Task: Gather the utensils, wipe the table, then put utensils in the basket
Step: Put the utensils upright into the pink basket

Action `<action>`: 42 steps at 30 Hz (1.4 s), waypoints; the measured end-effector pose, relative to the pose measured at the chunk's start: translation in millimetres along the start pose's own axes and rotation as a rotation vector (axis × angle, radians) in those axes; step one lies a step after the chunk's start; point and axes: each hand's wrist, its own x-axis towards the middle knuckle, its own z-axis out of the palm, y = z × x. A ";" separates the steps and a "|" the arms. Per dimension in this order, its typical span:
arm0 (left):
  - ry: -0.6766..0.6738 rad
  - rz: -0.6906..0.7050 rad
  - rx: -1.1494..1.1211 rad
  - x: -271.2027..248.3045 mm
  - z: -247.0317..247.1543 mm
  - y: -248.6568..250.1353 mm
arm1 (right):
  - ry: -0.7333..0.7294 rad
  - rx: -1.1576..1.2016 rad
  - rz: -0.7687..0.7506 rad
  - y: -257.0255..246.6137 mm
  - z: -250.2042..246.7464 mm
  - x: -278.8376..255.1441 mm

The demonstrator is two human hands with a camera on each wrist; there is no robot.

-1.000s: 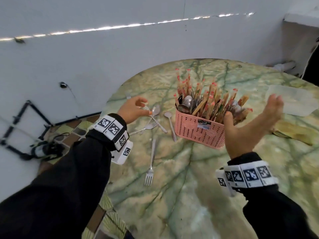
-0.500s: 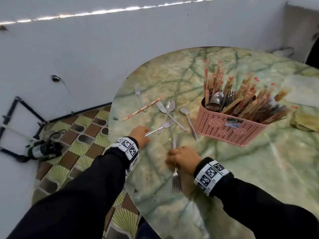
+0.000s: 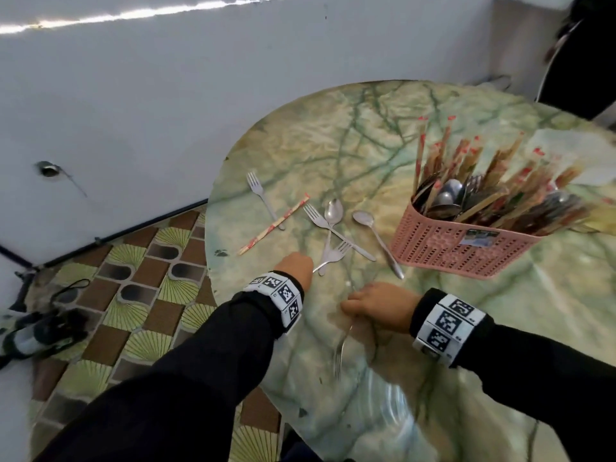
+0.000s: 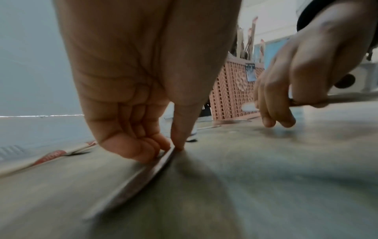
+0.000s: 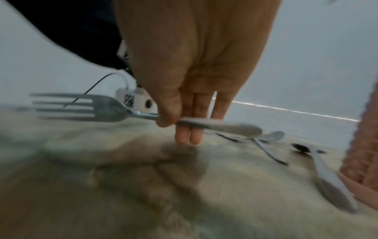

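Note:
A pink basket [image 3: 460, 253] full of wrapped chopsticks and spoons stands right of centre on the green marble table [image 3: 333, 145]. Loose on the table lie two forks [image 3: 263, 195] [image 3: 316, 217], two spoons [image 3: 334, 211] [image 3: 366, 220] and a wrapped chopstick pair [image 3: 273, 225]. My left hand [image 3: 296, 265] pinches the handle end of a third fork [image 3: 336, 252]; in the left wrist view its fingertips [image 4: 159, 148] press that handle [image 4: 143, 174] against the table. My right hand [image 5: 180, 129] grips a fork [image 5: 92, 106] by its handle, just above the table near the front edge.
The table's left edge [image 3: 208, 248] drops to a tiled floor [image 3: 133, 311] with a dark strapped device [image 3: 43, 331] on it. A pale sheet [image 3: 573, 151] lies behind the basket. Something dark [image 3: 586, 58] stands at the back right. A white wall [image 3: 166, 95] runs behind.
A second ago both hands hovered open above the table. They came down onto two forks, and the right hand has now raised its fork off the surface.

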 end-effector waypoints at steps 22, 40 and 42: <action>0.035 0.008 -0.656 20.6 -14.9 -11.8 | 0.299 0.935 1.233 57.2 -40.1 73.3; 0.027 -0.291 -0.425 20.4 -14.7 -163.7 | 0.174 0.698 1.183 21.1 -48.3 129.6; -0.051 -0.234 -0.441 16.8 -8.8 -165.6 | 0.161 0.734 1.149 23.9 -51.8 132.6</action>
